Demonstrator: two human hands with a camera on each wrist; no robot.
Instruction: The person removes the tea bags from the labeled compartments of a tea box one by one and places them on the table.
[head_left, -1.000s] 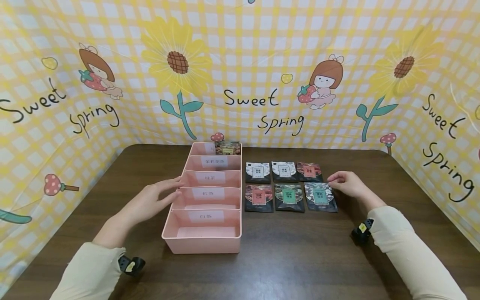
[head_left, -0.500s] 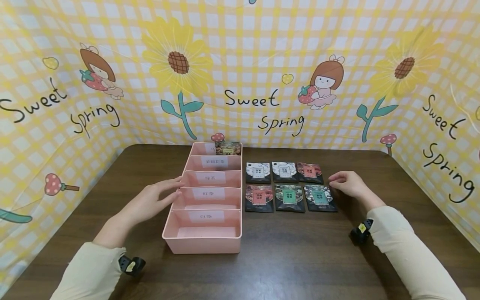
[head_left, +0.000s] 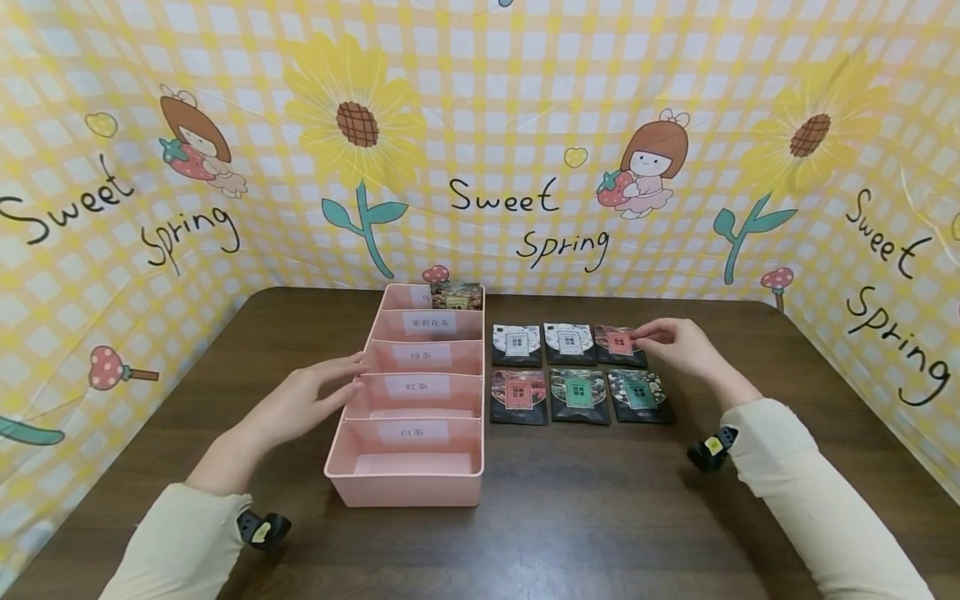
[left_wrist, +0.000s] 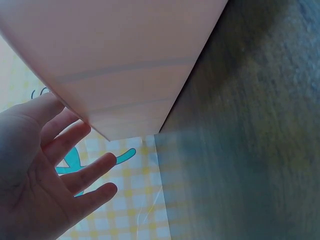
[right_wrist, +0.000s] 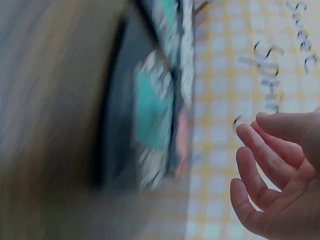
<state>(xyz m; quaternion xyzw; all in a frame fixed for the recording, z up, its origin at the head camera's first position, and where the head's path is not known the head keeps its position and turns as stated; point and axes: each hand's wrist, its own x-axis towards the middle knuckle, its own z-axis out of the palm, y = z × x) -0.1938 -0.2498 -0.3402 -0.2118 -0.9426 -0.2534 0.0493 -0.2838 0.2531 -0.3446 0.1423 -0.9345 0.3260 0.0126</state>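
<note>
My left hand (head_left: 300,400) touches the left rim of a pink divided box (head_left: 405,492) with relaxed fingertips. In the left wrist view, the left hand (left_wrist: 55,165) has its fingers spread against the box's upper edge. My right hand (head_left: 686,346) hovers at the right end of the back row of tea sachets, its fingertips by a red-labelled tea sachet (head_left: 617,343). Loosely bent fingers with nothing between them show on the right hand (right_wrist: 280,175) in the right wrist view. In front of it lies a teal-labelled tea sachet (head_left: 637,400).
Beside the box lie two white-labelled sachets (head_left: 516,343), another red-labelled sachet (head_left: 519,400) and a green-labelled sachet (head_left: 579,398). One more sachet (head_left: 457,297) stands in the box's rearmost compartment. A checked cloth (head_left: 495,125) hangs behind the brown table (head_left: 585,517).
My right hand has moved away from beside the teal-labelled sachet, back and to the left, to the rear red-labelled sachet. The left hand and box have stayed put.
</note>
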